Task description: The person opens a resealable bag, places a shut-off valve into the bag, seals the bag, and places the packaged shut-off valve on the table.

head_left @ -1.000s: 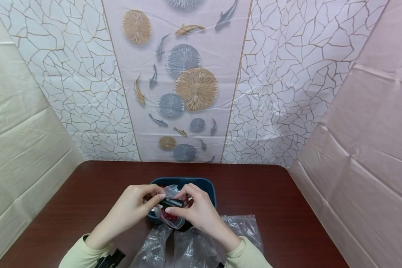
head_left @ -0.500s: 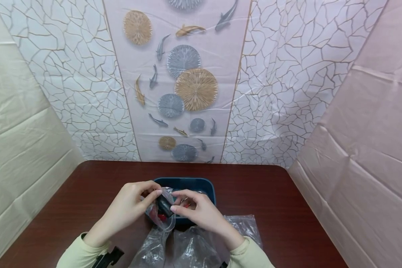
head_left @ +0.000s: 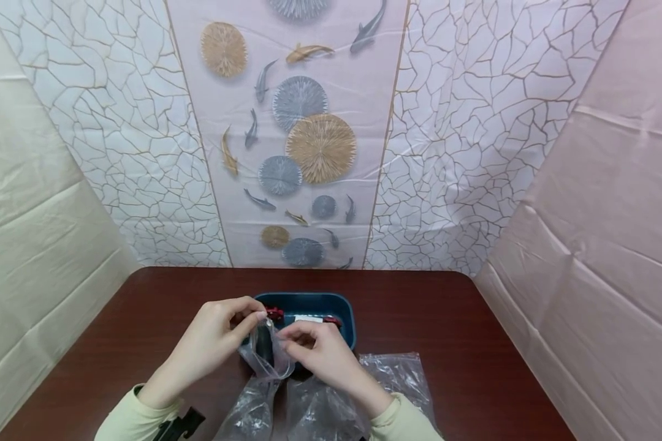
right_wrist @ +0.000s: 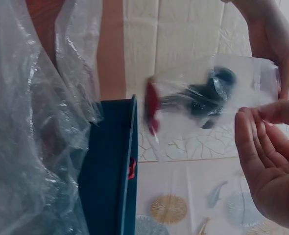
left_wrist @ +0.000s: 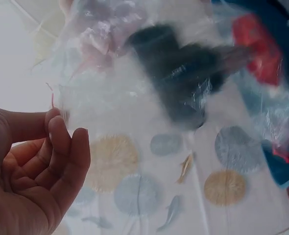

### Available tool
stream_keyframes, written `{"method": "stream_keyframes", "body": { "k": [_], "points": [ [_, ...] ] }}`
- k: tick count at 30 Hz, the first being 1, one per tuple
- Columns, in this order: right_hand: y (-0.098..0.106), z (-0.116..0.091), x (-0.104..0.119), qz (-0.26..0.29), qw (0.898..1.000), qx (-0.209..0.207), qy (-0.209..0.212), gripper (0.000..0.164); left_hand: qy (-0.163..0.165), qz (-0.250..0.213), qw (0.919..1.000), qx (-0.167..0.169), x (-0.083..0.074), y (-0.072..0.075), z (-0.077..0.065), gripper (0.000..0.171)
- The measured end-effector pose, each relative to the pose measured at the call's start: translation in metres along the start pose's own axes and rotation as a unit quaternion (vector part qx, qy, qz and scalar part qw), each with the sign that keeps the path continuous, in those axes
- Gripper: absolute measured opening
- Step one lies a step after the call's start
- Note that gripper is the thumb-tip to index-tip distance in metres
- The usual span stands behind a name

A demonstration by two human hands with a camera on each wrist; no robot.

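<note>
A small clear plastic bag hangs between both hands above the near left of the blue bin. Inside it lies a black T-shaped fitting; a thin stem joins it to a red end piece, blurred in the left wrist view. My left hand pinches the bag's top edge between thumb and fingertips. With thumb and fingertips together, my right hand pinches the bag's opposite edge, as the right wrist view also shows the hand there.
The blue bin holds red pieces and a white item. Larger clear bags lie nearer the person on the brown table; another bag lies right. A patterned cloth hangs behind.
One second ago both hands held the black fitting over the bin. It then tipped down into the bag and now sits inside. The right hand has moved from the fitting to the bag's edge.
</note>
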State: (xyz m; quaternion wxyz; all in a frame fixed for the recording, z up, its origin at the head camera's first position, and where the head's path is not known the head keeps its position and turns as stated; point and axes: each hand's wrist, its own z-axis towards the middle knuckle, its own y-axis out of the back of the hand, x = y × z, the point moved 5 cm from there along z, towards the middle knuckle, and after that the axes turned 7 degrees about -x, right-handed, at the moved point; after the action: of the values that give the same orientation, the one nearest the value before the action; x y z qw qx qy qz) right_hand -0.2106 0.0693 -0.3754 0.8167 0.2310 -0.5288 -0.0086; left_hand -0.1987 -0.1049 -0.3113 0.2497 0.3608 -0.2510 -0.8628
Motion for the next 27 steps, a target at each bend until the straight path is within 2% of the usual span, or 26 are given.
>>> {"method": "stream_keyframes", "body": {
  "k": [3, 13, 22, 27],
  "points": [
    [0.007, 0.002, 0.005, 0.003, 1.000, -0.025, 0.011, 0.013, -0.001, -0.006, 1.0000, -0.004, 0.001, 0.005, 0.000, 0.005],
    [0.017, 0.003, 0.020, 0.021, 0.998, -0.042, 0.040, 0.017, 0.026, -0.029, 0.9991, 0.017, 0.007, 0.014, 0.001, 0.007],
    [0.023, 0.000, 0.027, -0.004, 0.996, -0.066, 0.054, 0.014, 0.021, -0.058, 0.9953, 0.075, 0.012, 0.014, 0.002, 0.008],
    [0.024, -0.003, 0.032, -0.020, 0.996, -0.072, 0.047, 0.012, 0.003, -0.071, 0.9938, 0.086, 0.012, 0.010, -0.004, 0.008]
  ]
}}
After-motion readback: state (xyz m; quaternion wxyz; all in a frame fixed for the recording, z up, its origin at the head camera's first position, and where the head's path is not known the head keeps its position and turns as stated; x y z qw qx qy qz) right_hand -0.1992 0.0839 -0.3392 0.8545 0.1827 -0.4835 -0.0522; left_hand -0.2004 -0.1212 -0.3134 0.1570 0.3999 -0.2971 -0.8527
